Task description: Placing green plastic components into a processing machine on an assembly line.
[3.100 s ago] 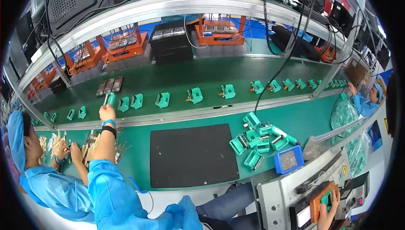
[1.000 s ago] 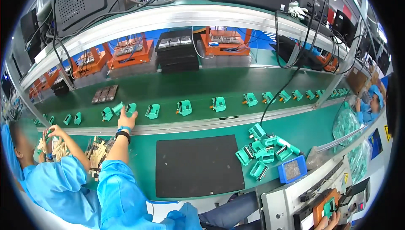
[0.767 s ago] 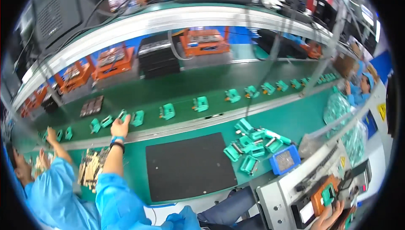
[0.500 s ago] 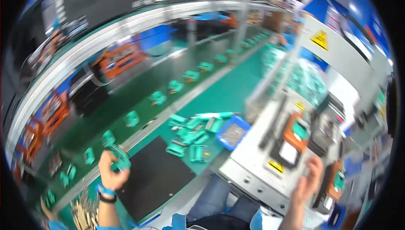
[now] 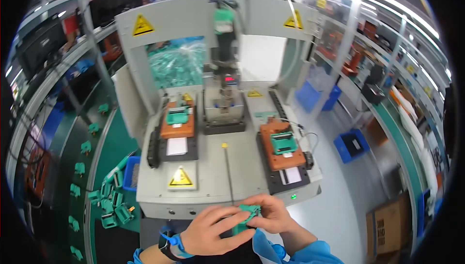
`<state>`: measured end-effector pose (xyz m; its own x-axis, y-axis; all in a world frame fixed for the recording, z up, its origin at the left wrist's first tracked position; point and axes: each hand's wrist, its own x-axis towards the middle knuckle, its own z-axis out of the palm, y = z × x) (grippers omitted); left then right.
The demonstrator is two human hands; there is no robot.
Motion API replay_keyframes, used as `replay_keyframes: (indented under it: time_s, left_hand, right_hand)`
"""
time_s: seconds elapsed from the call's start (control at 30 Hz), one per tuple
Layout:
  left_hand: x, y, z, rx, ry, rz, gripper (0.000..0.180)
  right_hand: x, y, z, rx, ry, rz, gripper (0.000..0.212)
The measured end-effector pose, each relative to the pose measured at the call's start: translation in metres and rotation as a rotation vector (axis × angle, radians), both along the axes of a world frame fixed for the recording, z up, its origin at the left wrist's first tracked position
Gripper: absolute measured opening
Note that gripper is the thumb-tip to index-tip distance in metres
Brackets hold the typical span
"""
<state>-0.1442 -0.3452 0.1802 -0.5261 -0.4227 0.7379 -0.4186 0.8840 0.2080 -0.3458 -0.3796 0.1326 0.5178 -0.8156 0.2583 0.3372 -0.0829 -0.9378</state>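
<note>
Head view shows the green plastic housing [image 5: 252, 210] between both hands, low in the middle, before the pale machine [image 5: 208, 179]; the left hand [image 5: 213, 231] has its grip closed across the left side, and the right hand [image 5: 277, 215] pinches the right end, so both are grasping it. To handle it well, I judge, the fingers should bear on its stout sides and spare any thin edges; turning it slowly, with the hold shared by both hands, should keep it from slipping. The fingers cover much of it; its underside is not visible, and I cannot tell if some small piece is held with it; the machine's upright head [image 5: 224, 46] is blurred; the contents of the blue tray [image 5: 127, 176] are too small to make out; in the pile of green housings [image 5: 117, 199], several partly hide one another.
</note>
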Motion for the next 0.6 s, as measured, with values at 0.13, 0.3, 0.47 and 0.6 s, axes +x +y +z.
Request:
replay_keyframes:
  time_s: [0.13,0.3,0.47,0.6]
  left_hand:
    - [-0.048,-0.036,0.010,-0.084,-0.090,-0.106,0.035]
    - [-0.087,-0.096,0.004,0.280,0.183,0.151,0.027]
    - [-0.102,-0.170,-0.023,0.613,0.131,0.349,0.027]
    - [-0.109,-0.170,-0.025,0.490,0.239,0.348,0.022]
  right_hand:
    - [-0.057,-0.005,-0.012,-0.080,-0.055,-0.351,0.029]
    - [-0.133,-0.025,-0.007,-0.306,-0.039,-0.942,0.008]
    - [-0.150,-0.058,0.027,-0.456,0.119,-1.019,0.009]
    - [-0.137,-0.100,0.048,-0.484,-0.077,-0.943,0.012]
